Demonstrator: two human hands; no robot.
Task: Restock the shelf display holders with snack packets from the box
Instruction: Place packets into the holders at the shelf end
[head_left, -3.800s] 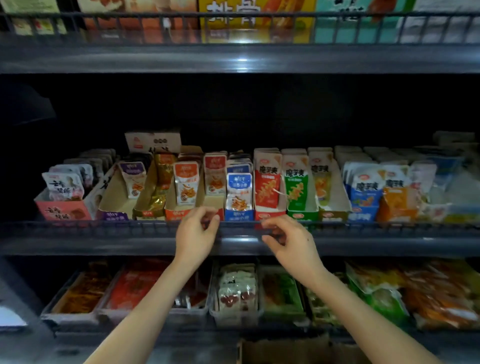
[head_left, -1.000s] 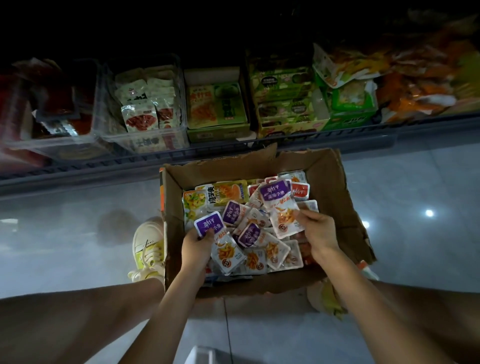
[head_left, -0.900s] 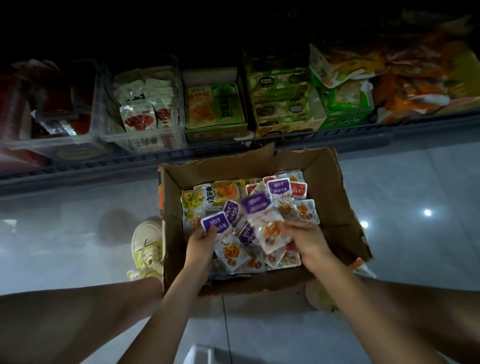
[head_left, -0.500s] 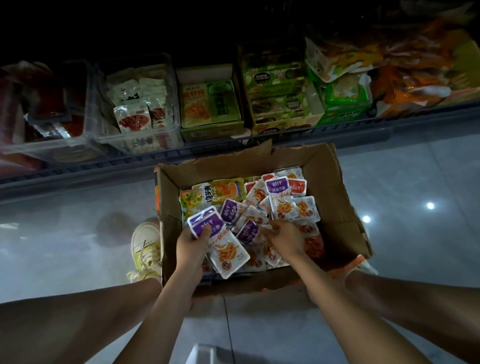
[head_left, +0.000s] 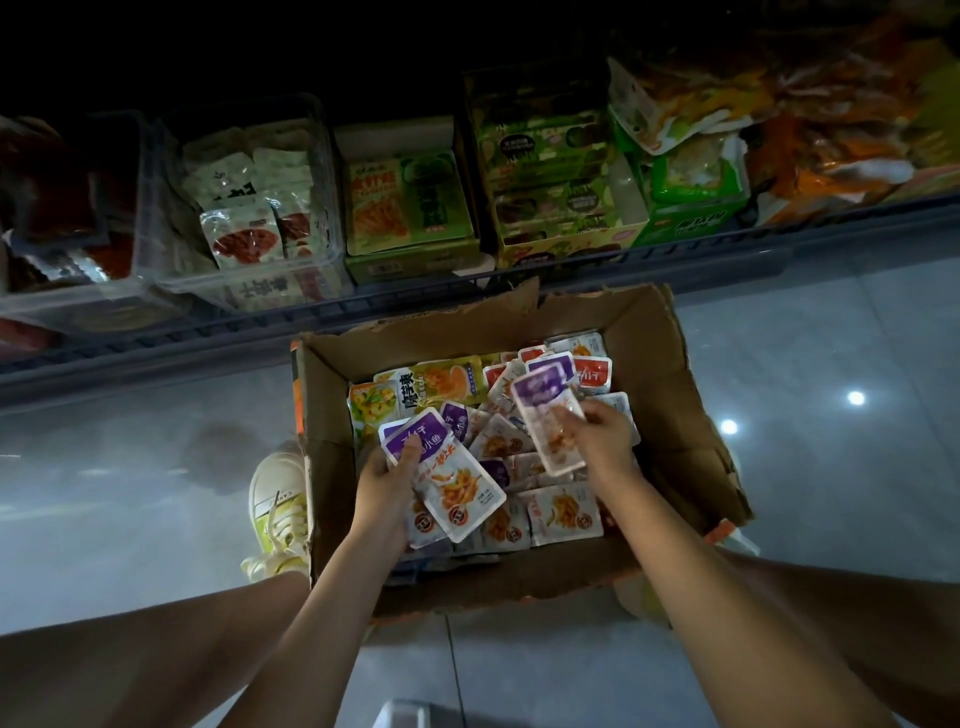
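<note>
- The left hand (head_left: 387, 486) grips a stack of purple-topped white plastic snack packets (head_left: 449, 480); the right hand (head_left: 597, 439) pinches a single purple-topped packet (head_left: 543, 410), which is motion-blurred.
- Lay it square on the stack, labels aligned; both hands hang over the torn brown cardboard box (head_left: 675, 374) on the floor.
- The stack's count is unclear; the matching display holder does not show.

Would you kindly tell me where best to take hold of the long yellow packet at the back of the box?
Probably its left end, pinched from above. The long yellow packet lies flat along the far wall of the box; red-topped packets cover its right end and purple-topped packets overlap its near edge, so the left end looks freest.
</note>
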